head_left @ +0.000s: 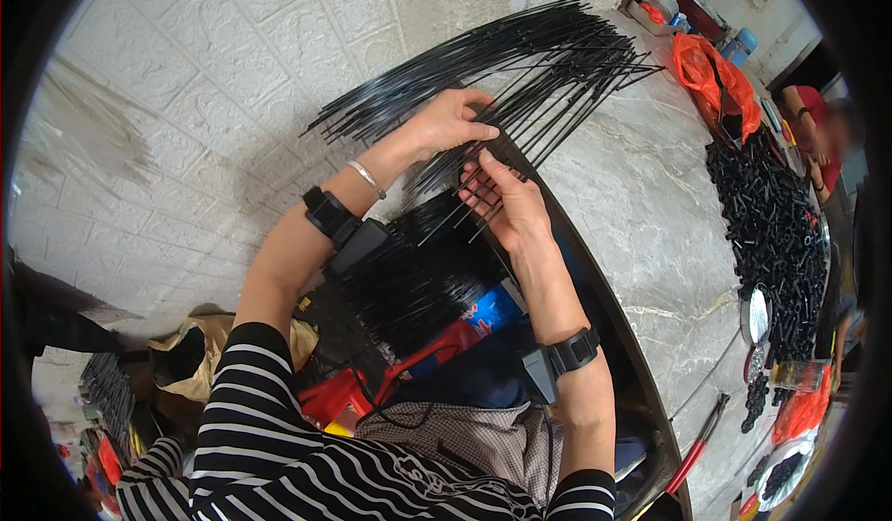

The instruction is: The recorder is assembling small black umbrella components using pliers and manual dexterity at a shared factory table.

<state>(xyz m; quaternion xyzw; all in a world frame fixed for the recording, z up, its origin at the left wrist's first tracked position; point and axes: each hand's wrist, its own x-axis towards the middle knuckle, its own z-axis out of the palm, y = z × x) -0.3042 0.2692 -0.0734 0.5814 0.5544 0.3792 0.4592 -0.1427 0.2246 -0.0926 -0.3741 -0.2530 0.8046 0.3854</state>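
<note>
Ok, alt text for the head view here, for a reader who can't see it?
Both hands, left hand and right hand, grip a fanned bundle of thin black rods at the edge of a grey marble table. A pile of small black tubes lies farther right.

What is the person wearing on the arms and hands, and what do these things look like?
Both hands are bare, without gloves. The sleeves are black with white stripes, pushed up above the elbows. Each forearm carries a black strap with a dark boxy device: one on the left wrist, one on the right wrist. The left wrist also has a thin silver bangle.
</note>
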